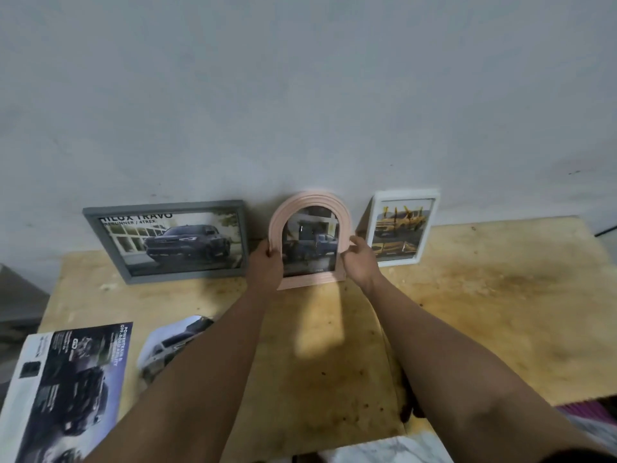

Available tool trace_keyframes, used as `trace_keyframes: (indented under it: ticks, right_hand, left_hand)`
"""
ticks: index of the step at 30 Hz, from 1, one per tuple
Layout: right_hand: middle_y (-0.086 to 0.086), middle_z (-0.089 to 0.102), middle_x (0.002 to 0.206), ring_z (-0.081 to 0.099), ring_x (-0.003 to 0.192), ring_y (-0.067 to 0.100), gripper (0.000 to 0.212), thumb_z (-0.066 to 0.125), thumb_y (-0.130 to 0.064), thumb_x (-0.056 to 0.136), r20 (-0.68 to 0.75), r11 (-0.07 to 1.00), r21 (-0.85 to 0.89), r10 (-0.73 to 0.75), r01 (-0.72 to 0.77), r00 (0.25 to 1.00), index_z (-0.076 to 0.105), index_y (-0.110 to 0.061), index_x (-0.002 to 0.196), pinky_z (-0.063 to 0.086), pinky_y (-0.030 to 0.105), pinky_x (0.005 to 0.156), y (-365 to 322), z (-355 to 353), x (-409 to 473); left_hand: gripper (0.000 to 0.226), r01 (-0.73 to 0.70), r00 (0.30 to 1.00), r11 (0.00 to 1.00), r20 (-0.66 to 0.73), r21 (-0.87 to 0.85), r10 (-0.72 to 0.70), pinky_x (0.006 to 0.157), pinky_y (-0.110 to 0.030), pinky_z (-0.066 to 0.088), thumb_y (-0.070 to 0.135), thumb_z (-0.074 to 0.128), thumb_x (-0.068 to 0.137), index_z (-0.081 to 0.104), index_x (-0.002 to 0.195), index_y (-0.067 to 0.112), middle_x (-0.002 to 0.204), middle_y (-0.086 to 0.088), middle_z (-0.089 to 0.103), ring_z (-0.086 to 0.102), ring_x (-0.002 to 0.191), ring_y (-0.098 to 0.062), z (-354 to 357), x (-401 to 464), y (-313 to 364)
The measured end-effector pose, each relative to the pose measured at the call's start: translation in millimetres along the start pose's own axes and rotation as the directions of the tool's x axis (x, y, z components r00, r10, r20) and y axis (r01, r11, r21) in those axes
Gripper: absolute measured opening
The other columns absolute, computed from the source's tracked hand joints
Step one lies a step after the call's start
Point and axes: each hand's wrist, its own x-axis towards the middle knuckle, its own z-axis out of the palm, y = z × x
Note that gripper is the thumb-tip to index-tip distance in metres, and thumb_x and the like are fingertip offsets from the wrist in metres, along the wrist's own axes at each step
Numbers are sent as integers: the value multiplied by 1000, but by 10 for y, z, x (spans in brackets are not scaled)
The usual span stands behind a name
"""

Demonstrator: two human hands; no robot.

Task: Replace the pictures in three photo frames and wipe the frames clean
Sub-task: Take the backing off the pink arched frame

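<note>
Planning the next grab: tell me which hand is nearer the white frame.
Right. The right hand grips the pink arched frame just beside the white frame; the left hand holds its far side.

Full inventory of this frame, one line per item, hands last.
grey rectangular photo frame: 1, grey, leaning on wall, left.
pink arched photo frame: 1, pink, centre, held on both sides.
white rectangular photo frame: 1, white, leaning on wall, right.
printed car brochure page: 1, dark with white border, flat at table's near left.
loose car picture: 1, pale, beside the brochure page, partly under the left arm.
wooden table: 1, light brown, stained.
wall: 1, grey-white, behind.
left hand: 1, on pink frame's left edge.
right hand: 1, on its right edge.
</note>
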Motion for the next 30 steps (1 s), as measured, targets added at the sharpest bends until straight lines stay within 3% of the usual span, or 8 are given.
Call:
trace_keyframes:
  ticks: [4, 7, 13, 17, 21, 24, 27, 30]
  right_hand:
    - [16, 65, 125, 68, 97, 31, 42, 54, -2, 95, 40, 997, 23, 67, -68, 997, 55, -10, 136, 60, 42, 77, 189, -130, -105]
    - [21, 69, 117, 63, 78, 22, 36, 53, 1, 94, 88, 988, 75, 130, -136, 988, 62, -5, 129, 49, 28, 62, 339, -185, -250]
    - [8, 66, 126, 60, 114, 27, 40, 52, -13, 100, 286, 980, 16, 188, -201, 940, 55, -18, 140, 47, 39, 89, 562, -223, -548]
    - [10, 66, 128, 59, 120, 30, 43, 49, -9, 100, 228, 988, -26, 155, -153, 961, 56, -16, 142, 48, 45, 93, 542, -205, -535]
    - [6, 68, 115, 63, 106, 25, 42, 47, -7, 99, 164, 995, -12, 104, -103, 981, 61, -16, 137, 54, 45, 86, 516, -258, -492]
    - [7, 69, 116, 63, 105, 26, 41, 44, -6, 99, 144, 995, 15, 91, -94, 985, 62, -16, 135, 56, 44, 84, 534, -348, -511]
    - [4, 72, 106, 66, 99, 26, 35, 42, -15, 104, 97, 987, 99, 121, -130, 988, 64, -17, 131, 53, 39, 78, 629, -415, -514]
    - [3, 74, 103, 69, 96, 25, 32, 45, -30, 106, 66, 971, 154, 174, -182, 983, 64, -17, 129, 55, 39, 79, 775, -482, -499]
  left_hand:
    - [21, -1, 1000, 1000, -13, 24, 1, 88, -46, 56, 26, 41, 105, 60, 114, 21, 105, -7, 67, 65, 92, -23, -83, -166, -113]
    - [21, 28, 1000, 1000, 11, 12, -28, 89, -47, 55, 27, 43, 105, 59, 107, 14, 105, -11, 66, 63, 95, -28, -150, -327, -135]
    - [25, -65, 998, 998, -15, 26, 65, 70, -35, 47, 28, 46, 106, 60, 103, 8, 94, -12, 63, 60, 86, -26, -249, -655, -118]
    - [17, -267, 961, 948, -25, 173, 275, 61, -31, 48, 30, 48, 105, 57, 98, 16, 85, 3, 59, 60, 78, -17, -278, -864, -23]
    - [15, -457, 871, 764, 56, 456, 488, 59, -34, 52, 34, 50, 101, 55, 106, 21, 94, 3, 58, 58, 77, -16, -268, -953, -90]
    - [20, -585, 758, 495, 215, 642, 616, 52, -27, 46, 36, 48, 100, 56, 109, 21, 104, 4, 55, 54, 80, -13, -173, -1015, -164]
    - [25, -667, 655, 275, 369, 692, 659, 48, -20, 42, 39, 46, 98, 59, 109, 22, 107, 4, 58, 57, 83, -12, -41, -1157, -221]
    - [29, -705, 607, 161, 471, 691, 640, 55, -23, 49, 40, 46, 99, 64, 114, 24, 115, 2, 63, 60, 90, -14, 99, -1281, -362]
